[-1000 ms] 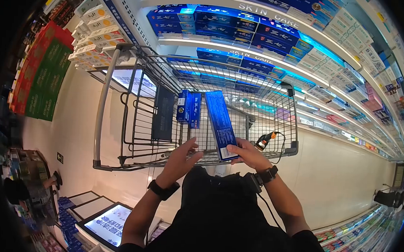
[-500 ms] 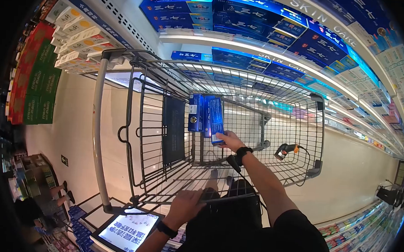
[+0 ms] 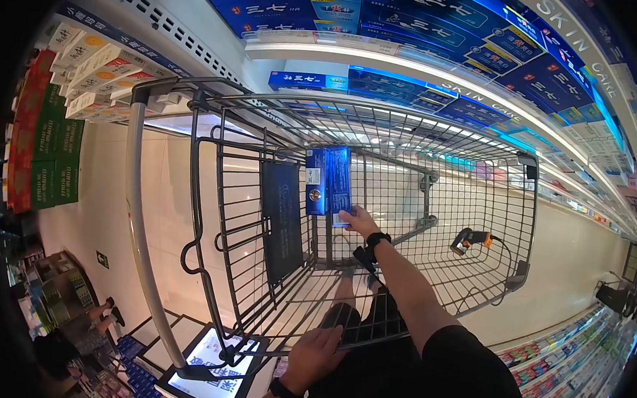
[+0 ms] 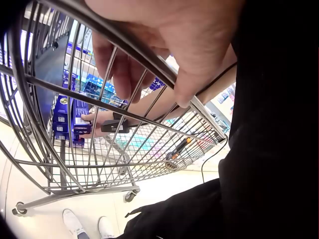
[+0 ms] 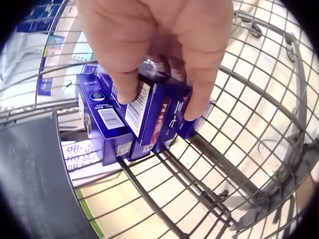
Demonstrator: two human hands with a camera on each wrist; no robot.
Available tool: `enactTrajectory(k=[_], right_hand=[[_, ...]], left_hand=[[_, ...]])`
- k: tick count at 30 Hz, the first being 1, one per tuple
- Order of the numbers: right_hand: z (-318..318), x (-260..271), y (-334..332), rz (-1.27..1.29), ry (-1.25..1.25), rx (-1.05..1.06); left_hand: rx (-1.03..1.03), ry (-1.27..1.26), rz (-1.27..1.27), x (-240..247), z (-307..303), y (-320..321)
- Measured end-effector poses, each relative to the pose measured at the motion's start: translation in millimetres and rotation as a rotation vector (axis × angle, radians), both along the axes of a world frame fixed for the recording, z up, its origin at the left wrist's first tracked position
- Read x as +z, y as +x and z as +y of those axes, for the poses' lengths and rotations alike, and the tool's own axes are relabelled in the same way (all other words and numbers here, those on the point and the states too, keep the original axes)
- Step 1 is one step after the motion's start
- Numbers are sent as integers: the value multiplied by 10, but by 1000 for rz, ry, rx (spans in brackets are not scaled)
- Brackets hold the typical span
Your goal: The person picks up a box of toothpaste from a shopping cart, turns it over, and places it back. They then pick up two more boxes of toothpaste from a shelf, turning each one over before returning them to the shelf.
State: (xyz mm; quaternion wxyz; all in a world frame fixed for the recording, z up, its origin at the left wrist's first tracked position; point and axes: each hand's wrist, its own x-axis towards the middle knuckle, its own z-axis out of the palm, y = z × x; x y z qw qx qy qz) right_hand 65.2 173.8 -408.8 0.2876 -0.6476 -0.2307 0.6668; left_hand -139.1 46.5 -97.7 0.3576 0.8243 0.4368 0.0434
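Observation:
My right hand [image 3: 360, 221] grips the near end of a long blue box [image 5: 162, 117] inside the wire shopping cart [image 3: 436, 144]. In the right wrist view, thumb and fingers pinch it from two sides; a white barcode label and a red stripe show. Another blue box [image 5: 107, 122] stands right beside it, with more blue boxes partly hidden behind the hand. My left hand [image 3: 314, 354] holds the cart's near top rim [image 4: 132, 47], its fingers hooked over the bar and hanging among the wires in the left wrist view.
A black and orange corded device [image 3: 471, 241] hangs at the cart's right part. Shelves of stacked blue boxes [image 3: 429, 21] rise behind the cart. White cartons [image 3: 98, 68] are piled at left. A lit sign [image 3: 212, 366] stands near the left hand, and a person's leg [image 3: 107, 314] shows at lower left.
The right hand has brought the blue box from the cart's near side to beside the other boxes. The left hand, free before, has gone down onto the near rim. The view has shifted too.

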Motion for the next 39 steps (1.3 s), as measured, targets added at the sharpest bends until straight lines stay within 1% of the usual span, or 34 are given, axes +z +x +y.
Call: enactTrajectory(k=[2, 6, 8, 9, 10, 13, 14, 15, 17, 18, 19, 20, 21, 23, 25, 26, 28, 29, 31, 32, 33, 34, 35, 36, 39], right_hand=[[50, -3, 41, -181, -60, 194], [115, -128, 82, -385, -106, 414], [99, -226, 59, -422, -72, 410], [120, -188, 45, -441, -55, 406], [157, -151, 37, -450, -102, 447], [151, -29, 28, -517, -10, 519], [153, 27, 25, -517, -20, 538], [120, 67, 40, -595, 69, 563], [75, 43, 128, -557, 142, 616], [56, 313, 187, -527, 171, 582], [10, 286, 259, -515, 229, 561], [-4, 404, 311, -511, 183, 528], [5, 541, 399, -504, 184, 560], [49, 800, 591, -492, 231, 611], [81, 1260, 781, -446, 272, 533], [124, 1578, 856, -475, 355, 514], [212, 2240, 981, -523, 512, 477], [291, 2506, 1060, -598, 617, 523], [397, 3371, 1120, -654, 647, 499], [444, 3651, 1180, -712, 798, 462], [487, 4118, 1219, -744, 828, 485], [558, 4253, 1291, -746, 965, 370], [593, 4517, 1349, -769, 1024, 335], [608, 4824, 1383, -790, 1087, 301], [678, 5292, 1531, -859, 1135, 188]], left_hand=[[-8, -18, 23, 10, -10, -9], [-16, -19, 24, 3, -15, -10], [-3, -4, -2, -13, -21, -7], [0, 1, -6, -17, -24, -8], [2, 8, -10, -22, -29, -8], [1, 26, -6, -45, -57, -2], [-1, 36, -5, -46, -66, -7], [-8, 35, 10, -44, -69, -10], [-25, 54, 21, -51, -91, -10], [-15, 1, 31, -78, -136, -36], [1, 7, 2, -53, -134, -25], [16, 11, -27, 27, -135, -10], [32, 11, -56, 90, -146, 1], [25, 22, -36, 102, -167, -3], [25, 27, -10, 63, -216, -33], [-12, -28, 70, 87, -199, -38], [0, 73, 11, -81, -274, -91], [4, 117, -17, -133, -302, -112], [-30, -6, 51, -48, -248, -90], [-52, -73, 86, -15, -246, -86], [-52, -35, 59, -55, -268, -96], [-48, 2, 34, -138, -299, -118], [-42, 40, 10, -171, -310, -134], [-63, 73, -24, -55, -271, -121], [-67, 235, -310, -277, -192, -160]])
